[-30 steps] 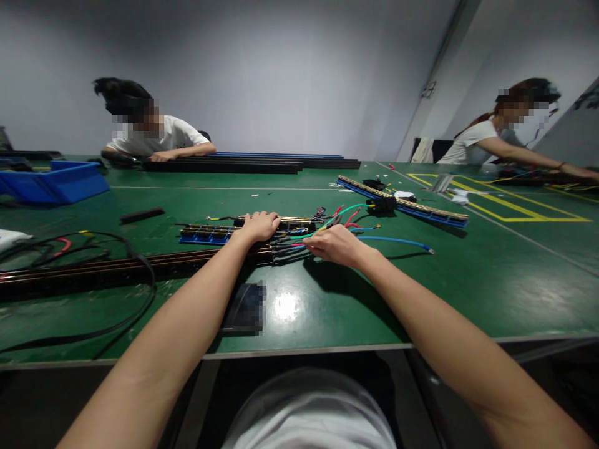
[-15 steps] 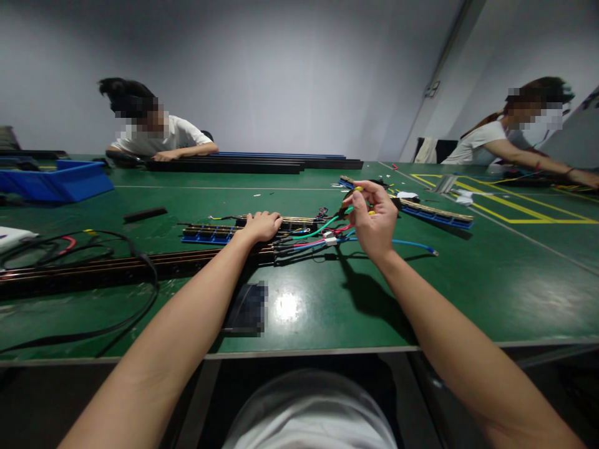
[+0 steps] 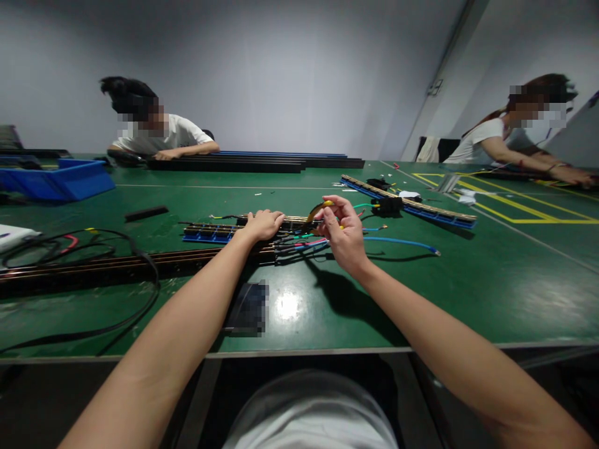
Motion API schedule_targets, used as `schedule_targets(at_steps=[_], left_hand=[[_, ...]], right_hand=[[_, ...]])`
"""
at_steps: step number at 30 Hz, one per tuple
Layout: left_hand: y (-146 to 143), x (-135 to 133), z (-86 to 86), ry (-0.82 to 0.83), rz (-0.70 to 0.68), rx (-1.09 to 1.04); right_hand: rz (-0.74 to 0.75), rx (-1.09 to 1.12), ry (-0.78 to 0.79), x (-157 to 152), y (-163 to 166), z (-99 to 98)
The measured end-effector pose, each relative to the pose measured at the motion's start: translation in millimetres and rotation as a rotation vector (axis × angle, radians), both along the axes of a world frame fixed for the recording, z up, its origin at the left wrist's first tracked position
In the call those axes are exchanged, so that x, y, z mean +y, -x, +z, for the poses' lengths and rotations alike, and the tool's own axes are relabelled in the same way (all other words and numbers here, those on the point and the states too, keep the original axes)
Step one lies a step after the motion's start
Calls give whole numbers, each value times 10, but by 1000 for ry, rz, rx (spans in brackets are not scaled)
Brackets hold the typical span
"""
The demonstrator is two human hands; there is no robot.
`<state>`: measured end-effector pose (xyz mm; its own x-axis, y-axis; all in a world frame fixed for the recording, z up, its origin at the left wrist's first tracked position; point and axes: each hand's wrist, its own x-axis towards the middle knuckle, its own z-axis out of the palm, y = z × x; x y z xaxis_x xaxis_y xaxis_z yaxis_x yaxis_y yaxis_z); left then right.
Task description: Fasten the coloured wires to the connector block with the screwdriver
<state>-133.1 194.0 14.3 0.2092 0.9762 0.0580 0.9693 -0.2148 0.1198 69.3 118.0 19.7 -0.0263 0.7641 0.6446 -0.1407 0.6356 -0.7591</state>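
Observation:
My left hand (image 3: 264,224) lies over a black bar with gold-coloured strips (image 3: 299,221), its fingers curled over the far edge. Just right of it, my right hand (image 3: 345,234) is closed around the yellow-and-dark handles of a pair of pliers (image 3: 318,212). Their jaws point left and down among the wires; the jaw type is too small to tell. Green, red and blue wires run from the bar ends beneath my right hand. A blue cable (image 3: 405,243) sticks out to the right. A blue-based strip (image 3: 213,232) and a long dark rail (image 3: 187,259) lie left of my left hand.
Another blue-based strip (image 3: 430,211) lies at right, near a black connector (image 3: 387,206). A phone-like dark slab (image 3: 248,308) is by my left forearm. A blue bin (image 3: 79,181) and looped black cable (image 3: 152,280) are at left. Two people work across the table (image 3: 468,293).
My right hand has moved left and slightly down with the pliers, uncovering the black connector and the strip behind. My left hand has stayed in place.

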Motion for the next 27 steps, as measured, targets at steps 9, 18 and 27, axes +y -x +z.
schedule_targets(at_steps=[9, 18, 27], left_hand=[[-172, -225, 293, -6, -536, -541], [-209, -383, 444, 380, -699, -790], [-244, -308, 343, 309, -696, -859]], right_hand=[[68, -238, -107, -135, -23, 11], [75, -383, -255, -130, -92, -12], [-16, -506, -443, -83, -140, -8]])
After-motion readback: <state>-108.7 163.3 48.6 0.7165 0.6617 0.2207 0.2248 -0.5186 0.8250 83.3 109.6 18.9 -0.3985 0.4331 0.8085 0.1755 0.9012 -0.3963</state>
